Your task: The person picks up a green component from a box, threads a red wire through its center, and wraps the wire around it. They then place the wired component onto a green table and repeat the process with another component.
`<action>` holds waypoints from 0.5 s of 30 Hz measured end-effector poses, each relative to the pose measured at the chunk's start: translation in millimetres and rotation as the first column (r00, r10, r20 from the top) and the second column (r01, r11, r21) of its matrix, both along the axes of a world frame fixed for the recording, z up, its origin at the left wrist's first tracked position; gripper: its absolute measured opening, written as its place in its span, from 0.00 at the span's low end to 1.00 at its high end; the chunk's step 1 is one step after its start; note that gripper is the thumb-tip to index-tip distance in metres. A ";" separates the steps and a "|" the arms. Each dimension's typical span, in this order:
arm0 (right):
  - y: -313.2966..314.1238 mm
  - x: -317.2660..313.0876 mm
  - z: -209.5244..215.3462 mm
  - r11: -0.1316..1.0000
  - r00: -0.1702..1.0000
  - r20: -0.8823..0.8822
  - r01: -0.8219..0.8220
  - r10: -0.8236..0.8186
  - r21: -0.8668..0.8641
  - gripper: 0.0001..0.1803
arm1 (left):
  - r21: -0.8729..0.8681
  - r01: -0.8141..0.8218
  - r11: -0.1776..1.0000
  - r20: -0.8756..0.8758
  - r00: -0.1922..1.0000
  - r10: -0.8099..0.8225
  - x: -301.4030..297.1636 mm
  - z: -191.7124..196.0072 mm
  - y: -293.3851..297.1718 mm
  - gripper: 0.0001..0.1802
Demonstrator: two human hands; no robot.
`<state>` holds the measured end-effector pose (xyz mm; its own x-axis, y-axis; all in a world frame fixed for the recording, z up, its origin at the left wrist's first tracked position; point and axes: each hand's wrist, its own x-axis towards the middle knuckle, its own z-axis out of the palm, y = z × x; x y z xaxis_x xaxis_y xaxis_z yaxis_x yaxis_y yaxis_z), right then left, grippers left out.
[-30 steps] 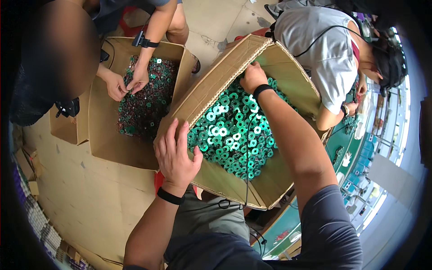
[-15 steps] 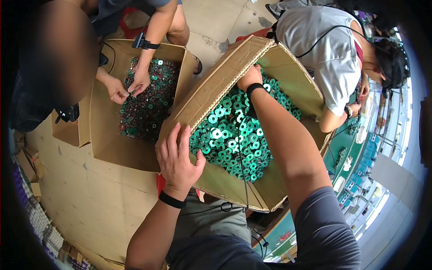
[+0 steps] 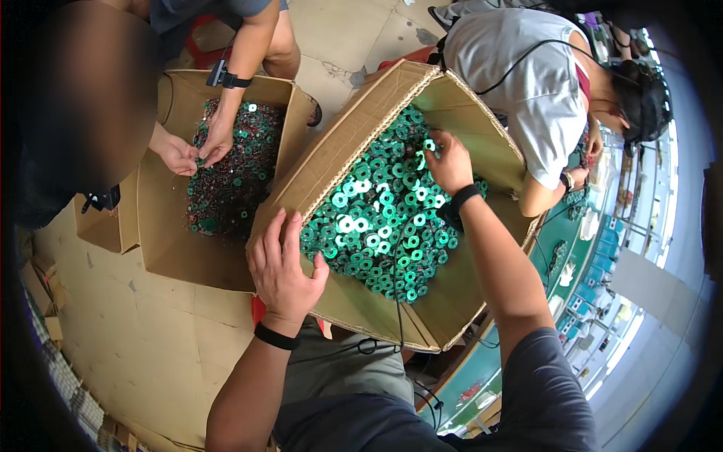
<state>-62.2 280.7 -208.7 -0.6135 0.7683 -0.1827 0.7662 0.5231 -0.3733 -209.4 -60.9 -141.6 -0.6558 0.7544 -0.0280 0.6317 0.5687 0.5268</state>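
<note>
A tilted cardboard box stands in front of me, holding a heap of small shiny green ring-shaped pieces. My left hand lies on the box's left edge, fingers stretched and thumb apart, a black band round the wrist. Inside the box, my right hand is above the upper part of the heap, its fingers curled. A green ring-shaped piece shows at the tips of its thumb and forefinger. A dark band circles this wrist too, and a small dark device beside it is partly hidden.
At the left, a co-worker's hands meet over another cardboard box of mixed green and reddish pieces. A second co-worker in a grey shirt leans over a green workbench at the right. A black cable hangs across my box.
My right hand has come back from the box's far upper wall to nearer the heap's middle, and its fingers now show. My left hand stays on the edge. The view has shifted slightly.
</note>
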 end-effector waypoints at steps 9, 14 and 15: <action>-17.3 8.0 -26.4 0.997 0.994 0.092 0.052 -0.057 0.061 0.12 | 0.027 0.005 1.000 0.014 1.000 -0.005 0.9 -2.5 3.2 0.42; -22.4 -18.4 -35.9 0.987 0.975 0.155 0.158 -0.161 0.027 0.13 | 0.018 0.000 1.000 -0.047 0.999 0.001 1.3 -4.9 0.3 0.44; -22.0 -18.1 -37.7 0.986 0.973 0.156 0.168 -0.167 0.009 0.13 | 0.019 -0.002 1.000 -0.038 0.999 0.003 2.8 -6.0 1.3 0.44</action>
